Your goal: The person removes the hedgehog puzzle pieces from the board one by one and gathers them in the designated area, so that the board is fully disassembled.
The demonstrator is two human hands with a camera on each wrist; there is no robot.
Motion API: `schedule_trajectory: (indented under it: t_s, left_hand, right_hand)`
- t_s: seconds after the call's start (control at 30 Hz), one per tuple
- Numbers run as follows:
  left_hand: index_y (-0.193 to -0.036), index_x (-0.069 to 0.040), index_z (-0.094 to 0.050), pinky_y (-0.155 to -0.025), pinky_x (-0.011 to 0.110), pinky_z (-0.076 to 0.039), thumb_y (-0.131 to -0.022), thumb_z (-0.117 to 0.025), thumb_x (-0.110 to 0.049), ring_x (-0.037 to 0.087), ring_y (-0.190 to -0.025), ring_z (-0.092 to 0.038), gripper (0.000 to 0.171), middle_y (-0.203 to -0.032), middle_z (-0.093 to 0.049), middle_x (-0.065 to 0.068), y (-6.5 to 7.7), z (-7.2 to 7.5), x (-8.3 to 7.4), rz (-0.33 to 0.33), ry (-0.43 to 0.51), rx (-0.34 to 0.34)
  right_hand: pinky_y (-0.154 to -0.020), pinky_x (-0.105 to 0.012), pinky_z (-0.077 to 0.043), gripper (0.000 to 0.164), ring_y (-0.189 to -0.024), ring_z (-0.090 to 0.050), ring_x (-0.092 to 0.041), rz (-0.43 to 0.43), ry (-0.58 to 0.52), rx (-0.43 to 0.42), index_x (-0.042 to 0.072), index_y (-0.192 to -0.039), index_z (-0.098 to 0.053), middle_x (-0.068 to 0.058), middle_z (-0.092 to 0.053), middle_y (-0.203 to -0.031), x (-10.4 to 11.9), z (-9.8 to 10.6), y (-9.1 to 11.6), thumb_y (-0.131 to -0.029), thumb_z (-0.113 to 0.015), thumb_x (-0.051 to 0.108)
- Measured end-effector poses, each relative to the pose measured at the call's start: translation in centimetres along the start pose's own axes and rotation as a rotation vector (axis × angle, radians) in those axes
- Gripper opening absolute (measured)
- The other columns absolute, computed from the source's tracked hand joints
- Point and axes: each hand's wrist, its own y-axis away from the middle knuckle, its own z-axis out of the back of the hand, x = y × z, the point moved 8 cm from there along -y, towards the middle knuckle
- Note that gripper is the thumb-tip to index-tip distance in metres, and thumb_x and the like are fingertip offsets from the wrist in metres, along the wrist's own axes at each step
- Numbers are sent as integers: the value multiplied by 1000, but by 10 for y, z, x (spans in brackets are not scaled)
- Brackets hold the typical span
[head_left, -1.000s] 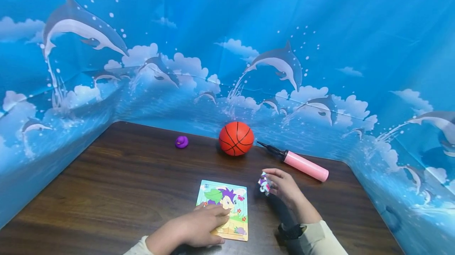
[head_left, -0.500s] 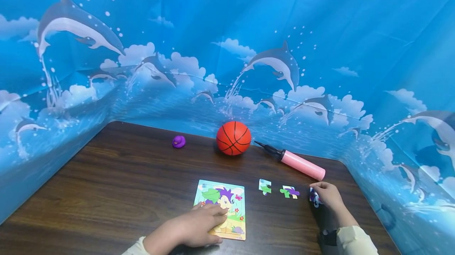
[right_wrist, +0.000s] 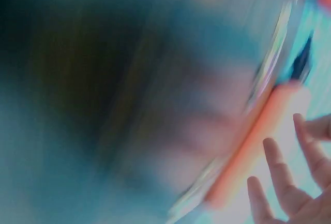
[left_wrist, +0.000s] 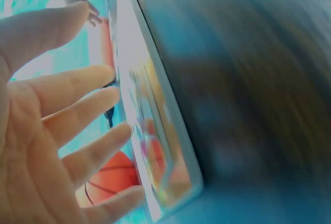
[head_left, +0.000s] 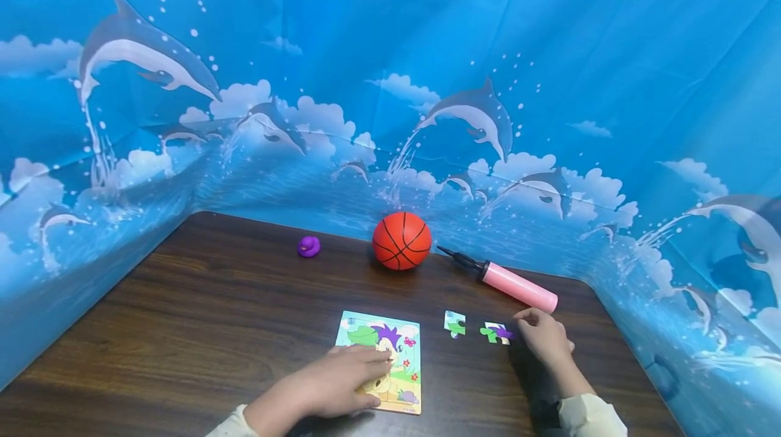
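Note:
My left hand lies over the lower left of a framed hedgehog jigsaw puzzle, covering part of the picture. In the left wrist view its fingers are spread, tips right at the board. To the right of the board lie two loose puzzle pieces, a green-and-white piece and a green-and-purple piece. My right hand hovers just right of them. The right wrist view shows its fingers apart with nothing between them, and another puzzle piece edge-on on the tabletop.
At the back of the dark wooden table stand a purple rubber duck and a small orange basketball. A pink hand pump lies behind the right hand. A blue dolphin-print curtain surrounds the table's back and sides.
My right hand carried puzzle pieces to the right, set them in a row on the table and let go of the last one. It then shifted slightly left; my left hand stayed on the board.

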Motion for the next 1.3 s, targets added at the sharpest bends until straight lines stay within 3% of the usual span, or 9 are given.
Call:
schedule_trajectory:
  t_s: [0.13,0.33,0.4,0.5,0.6,0.7,0.9,1.3]
  left_hand:
    - [-143,-15,-55,-112,60,-28,-89,-71,-39,28,-143,-36,61,-154,-43,1,4,9,21,66,24,-36]
    - [-150,-8,-43,-114,69,-8,-83,-77,-47,34,-150,-17,84,-161,-31,5,7,12,60,226,108,-10]
    - [-151,-7,-42,-114,69,-6,-81,-78,-49,34,-150,-15,89,-161,-31,6,8,11,70,255,121,3]
    - [-150,-6,-42,-114,70,-5,-78,-79,-52,36,-150,-15,93,-160,-31,8,8,10,77,272,130,23]
    - [-150,-6,-42,-114,70,-5,-76,-79,-56,36,-150,-16,97,-160,-32,7,6,8,79,270,114,43]
    - [-150,-6,-42,-114,69,-5,-74,-79,-57,35,-150,-17,99,-160,-32,6,4,8,81,281,94,56]
    - [-151,-9,-43,-114,69,-4,-75,-80,-57,34,-150,-16,97,-160,-32,3,2,11,85,327,81,71]
    - [-151,-8,-43,-113,70,-2,-74,-82,-53,35,-149,-18,97,-161,-31,5,-2,15,86,349,66,84]
  right_hand:
    - [-92,-72,-28,14,-117,-49,-39,230,64,40,19,-102,-74,-11,-66,-115,69,-31,23,-89,-73,22]
    - [-100,-76,-20,22,-124,-41,-32,526,118,169,30,-99,-75,-1,-59,-124,159,-79,71,-80,-83,35]
    - [-100,-73,-23,22,-123,-42,-29,589,125,210,30,-101,-75,0,-59,-126,182,-91,82,-81,-82,37]
    - [-98,-59,-38,22,-116,-48,-23,654,131,251,28,-102,-76,1,-60,-121,211,-108,92,-82,-80,36]
    - [-85,-40,-50,26,-103,-53,-16,670,154,286,26,-105,-76,3,-60,-113,230,-125,96,-82,-81,37]
    - [-75,-33,-53,35,-95,-54,-13,637,171,323,26,-109,-76,3,-59,-108,240,-138,94,-78,-84,40]
    - [-70,-34,-52,47,-91,-52,-15,578,187,372,29,-116,-74,0,-56,-109,244,-151,85,-73,-86,44]
    - [-73,-39,-53,42,-94,-48,-18,519,124,473,24,-108,-72,-2,-56,-106,252,-156,77,-71,-89,35]
